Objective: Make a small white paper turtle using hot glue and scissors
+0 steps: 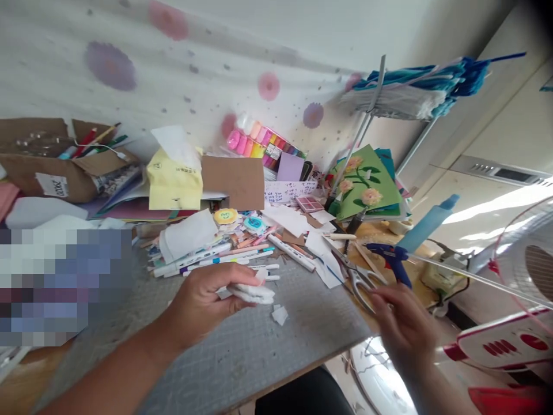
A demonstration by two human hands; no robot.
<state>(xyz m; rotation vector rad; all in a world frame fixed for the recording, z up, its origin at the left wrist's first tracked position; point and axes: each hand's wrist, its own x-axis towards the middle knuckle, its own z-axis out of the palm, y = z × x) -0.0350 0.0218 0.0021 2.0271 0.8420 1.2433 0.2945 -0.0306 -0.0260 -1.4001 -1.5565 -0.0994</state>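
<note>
Pinching white piece [253, 294], left hand [201, 300]; right hand [406, 325] half-curled at scissors [353, 273], grip unclear; pens [87, 140] in box [23, 173]

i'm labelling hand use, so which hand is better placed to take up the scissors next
Probably the right hand: it is close by the handles of the scissors, though contact is unclear. The left hand is farther away and already holds a small white piece.
</note>
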